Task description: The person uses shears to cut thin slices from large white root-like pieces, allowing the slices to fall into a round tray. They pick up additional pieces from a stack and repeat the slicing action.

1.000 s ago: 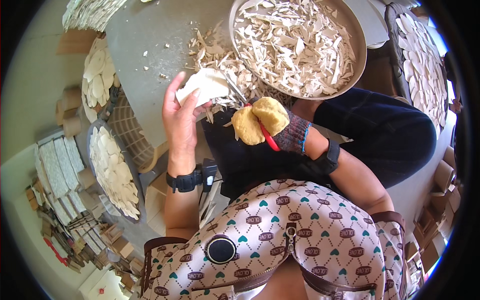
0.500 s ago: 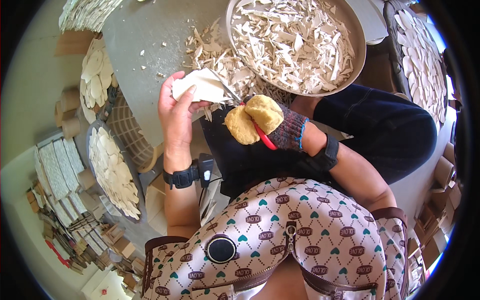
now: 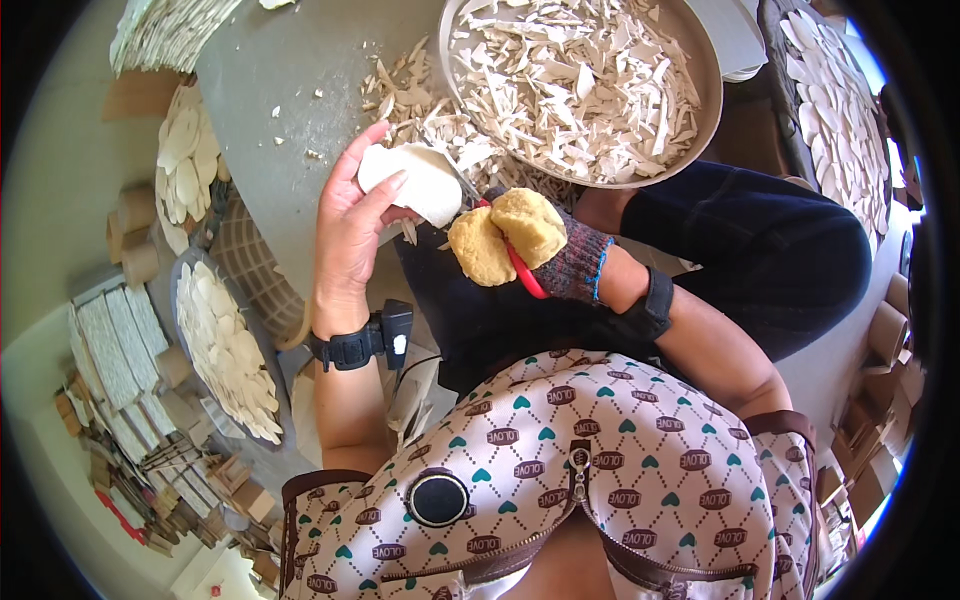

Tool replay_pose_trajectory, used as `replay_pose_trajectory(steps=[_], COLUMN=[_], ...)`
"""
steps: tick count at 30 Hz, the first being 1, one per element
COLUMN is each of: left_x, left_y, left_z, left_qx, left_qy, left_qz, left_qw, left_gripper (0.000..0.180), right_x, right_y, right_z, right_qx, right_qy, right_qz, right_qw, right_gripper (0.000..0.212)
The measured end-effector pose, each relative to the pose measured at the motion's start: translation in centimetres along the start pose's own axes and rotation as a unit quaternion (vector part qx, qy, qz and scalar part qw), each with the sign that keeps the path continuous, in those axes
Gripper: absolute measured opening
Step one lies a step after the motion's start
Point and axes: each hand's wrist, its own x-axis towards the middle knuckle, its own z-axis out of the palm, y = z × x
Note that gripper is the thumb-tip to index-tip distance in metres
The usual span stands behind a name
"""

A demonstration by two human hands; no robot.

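Observation:
My left hand pinches a thin white piece of sheet, thumb on top and fingers spread behind it. The sheet's outline looks rounded along its right side. In a dark knitted glove, my right hand is closed round red-handled scissors. Lumpy yellow padding is wrapped about their handles and hides part of my fingers. The scissor blades lie against the sheet's right edge, and how far apart they are is hard to see. White offcuts lie on the grey table just beyond.
A large round tray heaped with white scraps stands at the far right. Flat oval pieces fill a round tray on the left and a dark-lined container on the right. A woven basket sits beside the table. My bent leg is at right.
The white sheet has turned in my left hand, and its right side now shows a rounded edge. My left wrist has shifted slightly left. My right hand stays almost in place.

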Motion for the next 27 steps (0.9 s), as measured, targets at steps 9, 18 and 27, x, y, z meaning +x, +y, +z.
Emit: replay_pose_trajectory(steps=[9,18,27], left_x=[1.2,1.8,1.5], left_y=[-3.0,-2.2,-2.3], left_z=[3.9,7.5,7.0], left_qx=[-0.066,-0.039,0.020], left_qy=[0.121,0.039,0.017], left_qz=[0.074,0.059,0.052], left_qw=[0.988,0.997,0.998], left_gripper=[0.048,0.048,0.047], right_x=[-2.4,-3.3,-3.6], right_y=[0.1,-0.2,-1.8], right_z=[-1.6,-3.3,-4.1], right_qx=[-0.077,-0.075,0.238], right_qy=[-0.018,0.058,0.026], right_qz=[-0.014,-0.002,0.276], right_qw=[0.997,0.995,0.931], right_gripper=[0.037,0.016,0.019])
